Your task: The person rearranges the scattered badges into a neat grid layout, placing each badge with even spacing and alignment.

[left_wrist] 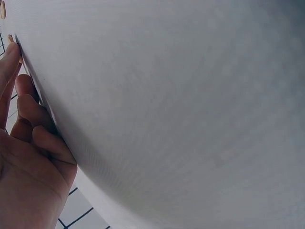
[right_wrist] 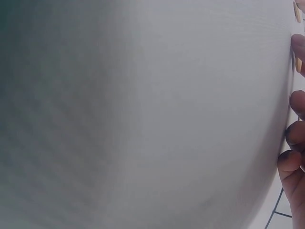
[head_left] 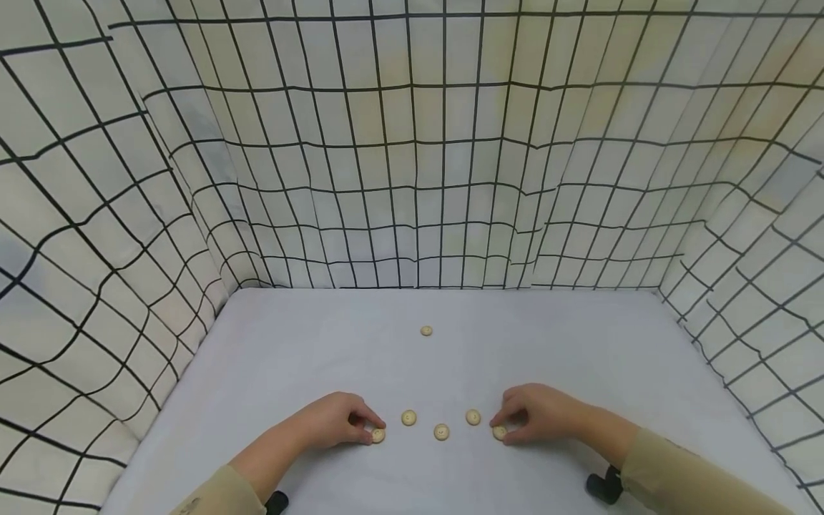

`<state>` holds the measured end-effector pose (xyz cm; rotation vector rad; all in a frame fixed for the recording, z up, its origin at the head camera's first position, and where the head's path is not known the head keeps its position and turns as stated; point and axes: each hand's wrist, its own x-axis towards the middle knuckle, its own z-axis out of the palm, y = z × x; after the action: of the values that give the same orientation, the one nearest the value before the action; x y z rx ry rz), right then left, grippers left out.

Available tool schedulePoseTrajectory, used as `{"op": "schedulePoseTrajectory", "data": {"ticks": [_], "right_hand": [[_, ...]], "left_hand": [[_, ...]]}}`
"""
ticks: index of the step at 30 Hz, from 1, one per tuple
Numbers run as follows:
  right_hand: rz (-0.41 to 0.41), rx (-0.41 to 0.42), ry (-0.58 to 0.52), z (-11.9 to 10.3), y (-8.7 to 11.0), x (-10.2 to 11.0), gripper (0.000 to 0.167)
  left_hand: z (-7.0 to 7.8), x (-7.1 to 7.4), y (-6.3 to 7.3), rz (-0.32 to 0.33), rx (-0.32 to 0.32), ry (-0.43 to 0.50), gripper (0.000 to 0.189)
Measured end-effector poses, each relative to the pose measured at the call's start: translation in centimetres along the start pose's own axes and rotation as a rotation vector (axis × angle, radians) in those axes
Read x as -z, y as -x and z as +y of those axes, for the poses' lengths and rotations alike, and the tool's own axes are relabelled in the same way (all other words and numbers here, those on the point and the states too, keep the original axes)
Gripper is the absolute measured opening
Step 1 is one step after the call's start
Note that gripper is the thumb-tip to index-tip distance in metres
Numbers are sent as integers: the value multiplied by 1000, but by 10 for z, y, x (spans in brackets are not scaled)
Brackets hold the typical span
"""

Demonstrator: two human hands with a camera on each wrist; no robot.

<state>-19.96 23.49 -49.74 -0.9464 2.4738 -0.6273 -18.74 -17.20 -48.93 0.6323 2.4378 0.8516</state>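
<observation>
Landmark: middle button (head_left: 440,432) on the desk (head_left: 322,336). Left grip (head_left: 333,419) pinches the left outer button (head_left: 378,435), right grip (head_left: 539,413) the right outer button (head_left: 499,433), either side of it. Left inner button (head_left: 408,418) and right inner button (head_left: 473,417) lie free beside it. Judged: five-button row nearly laid, outer two unreleased; far button (head_left: 426,330) lies well beyond it. No container visible.

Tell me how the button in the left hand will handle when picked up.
The button should feel light, being small beside the left hand. It is probably stiff: its visible rim looks round and unbent despite the pinch.
</observation>
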Motion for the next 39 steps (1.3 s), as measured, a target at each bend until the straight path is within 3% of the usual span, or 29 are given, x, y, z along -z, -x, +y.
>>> {"op": "schedulePoseTrajectory", "data": {"ticks": [22, 28, 39], "right_hand": [[72, 9, -1, 8, -1, 8, 22], [109, -39, -5, 13, -1, 11, 22], [128, -8, -5, 12, -21, 15, 24]], "left_hand": [[0, -1, 0, 3, 2, -3, 19], [3, -1, -4, 0, -1, -12, 18], [2, 0, 1, 1, 12, 1, 18]]}}
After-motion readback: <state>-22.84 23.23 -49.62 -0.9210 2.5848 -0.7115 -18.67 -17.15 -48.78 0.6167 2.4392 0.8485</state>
